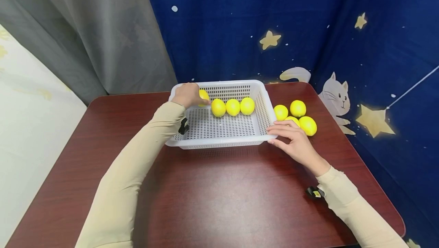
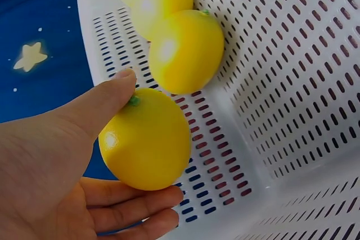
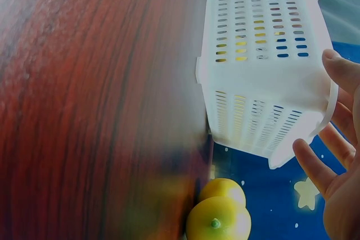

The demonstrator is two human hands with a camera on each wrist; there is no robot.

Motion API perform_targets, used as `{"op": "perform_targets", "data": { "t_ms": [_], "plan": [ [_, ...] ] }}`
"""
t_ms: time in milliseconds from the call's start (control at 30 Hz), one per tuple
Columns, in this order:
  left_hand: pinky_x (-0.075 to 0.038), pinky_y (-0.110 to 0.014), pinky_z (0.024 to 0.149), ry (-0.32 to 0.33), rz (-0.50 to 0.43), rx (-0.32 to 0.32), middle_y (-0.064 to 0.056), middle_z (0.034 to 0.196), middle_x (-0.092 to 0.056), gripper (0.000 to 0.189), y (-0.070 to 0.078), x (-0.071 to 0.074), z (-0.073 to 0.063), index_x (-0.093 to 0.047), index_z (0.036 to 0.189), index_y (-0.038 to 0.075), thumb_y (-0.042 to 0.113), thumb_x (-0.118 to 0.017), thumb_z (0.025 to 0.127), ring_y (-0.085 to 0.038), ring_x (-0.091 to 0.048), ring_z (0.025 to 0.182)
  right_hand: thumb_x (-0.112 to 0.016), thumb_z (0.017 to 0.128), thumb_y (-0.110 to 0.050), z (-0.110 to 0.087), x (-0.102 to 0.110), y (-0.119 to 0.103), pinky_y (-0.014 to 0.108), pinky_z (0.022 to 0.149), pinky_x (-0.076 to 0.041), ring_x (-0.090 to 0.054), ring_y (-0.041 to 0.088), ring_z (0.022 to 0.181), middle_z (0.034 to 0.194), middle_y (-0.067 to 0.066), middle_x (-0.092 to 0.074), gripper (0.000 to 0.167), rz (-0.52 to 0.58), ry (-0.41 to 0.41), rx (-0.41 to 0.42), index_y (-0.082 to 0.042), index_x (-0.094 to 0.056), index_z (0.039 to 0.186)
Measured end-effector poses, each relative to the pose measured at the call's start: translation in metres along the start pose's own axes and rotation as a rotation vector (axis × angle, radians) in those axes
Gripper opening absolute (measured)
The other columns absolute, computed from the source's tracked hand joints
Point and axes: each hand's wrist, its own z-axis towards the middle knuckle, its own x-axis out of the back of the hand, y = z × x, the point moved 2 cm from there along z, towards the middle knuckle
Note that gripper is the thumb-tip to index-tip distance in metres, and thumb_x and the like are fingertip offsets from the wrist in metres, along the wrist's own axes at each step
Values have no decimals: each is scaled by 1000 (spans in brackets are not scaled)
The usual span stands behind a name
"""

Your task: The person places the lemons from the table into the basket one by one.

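A white perforated plastic basket (image 1: 223, 141) stands on the table, its long side toward me. My left hand (image 1: 186, 95) reaches into its far left corner and holds a yellow lemon (image 2: 147, 141), thumb by the green stem end and fingers beneath. Beside it, three more lemons (image 1: 233, 107) sit in a row toward the basket's far side. At the near right corner, my right hand (image 1: 291, 141) grips the rim, with the thumb (image 3: 340, 68) on the front face and fingers over the side edge. Several lemons (image 1: 298, 108) lie on the table just beyond that hand.
The dark red-brown wooden table (image 1: 219, 194) runs toward me in front of the basket. Behind it hang a blue curtain (image 1: 240, 31) with stars and a cat, and a grey curtain (image 1: 92, 31). Small black devices are worn at both wrists.
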Motion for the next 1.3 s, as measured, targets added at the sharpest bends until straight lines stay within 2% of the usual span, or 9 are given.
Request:
{"op": "perform_targets", "data": {
  "t_ms": [300,567,800,1100,1300],
  "plan": [
    [-34,-29,60,-76,10,11,-1,71,-48,48,4,-12,4,-62,81,10,55,-76,79,-18,-47,68,-87,73,-14,-1,0,0,10,102,-34,-55,18,120,114,0,-75,39,-3,8,7,-15,-76,111],
    [-39,-31,67,-86,59,19,-7,92,-62,60,6,-23,8,-66,108,6,57,-75,79,-21,-53,82,-86,74,-14,-1,0,-1,11,102,-34,-54,17,120,115,-1,-75,38,0,5,1,-13,-76,111],
    [-38,-31,67,-90,59,18,-6,88,-62,56,7,-28,8,-66,106,6,55,-76,79,-21,-54,80,-86,74,-14,-1,-1,0,12,102,-34,-54,17,121,115,-1,-75,38,3,6,0,-13,-76,110],
    [-43,-33,73,-98,44,18,-9,98,-66,58,8,-33,9,-65,112,5,52,-78,79,-23,-55,86,-86,74,-15,-1,-1,1,12,102,-34,-54,16,121,115,-2,-74,38,1,6,-4,-14,-76,111],
    [-47,-36,77,-111,75,-2,-11,103,-67,60,9,-38,9,-63,114,4,49,-80,78,-23,-55,88,-86,74,-15,-1,-2,2,12,102,-34,-54,17,121,115,-1,-75,38,1,13,4,-14,-76,111]
  ]
}}
